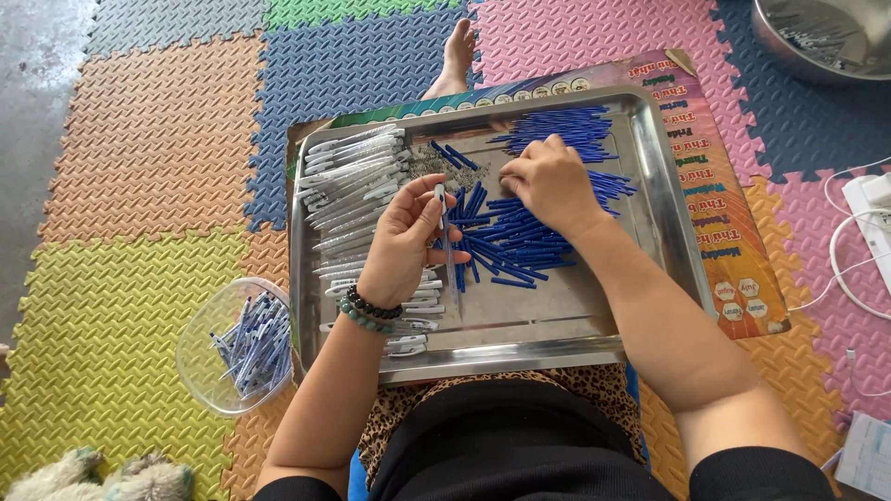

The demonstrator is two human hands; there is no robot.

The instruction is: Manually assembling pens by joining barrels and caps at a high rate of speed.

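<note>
Over steel tray (668,232), left hand (399,246) pinching clear pen barrel (445,237)

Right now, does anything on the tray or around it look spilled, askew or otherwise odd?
Nothing stands out. The steel tray holds white pen barrels in a rough row and blue refills in a loose heap. The left hand holds one pen; the right hand rests on the refills. The plastic tub sits upright.

Beside the left hand (401,243) lie white-grey pen barrels (353,181); under the right hand (549,183) spread deep blue refills (520,237) on a shiny silver tray (520,329). A black-and-green bead bracelet (369,311) rings the left wrist. Beneath lie pastel foam mats (148,139) with a chevron texture.
</note>
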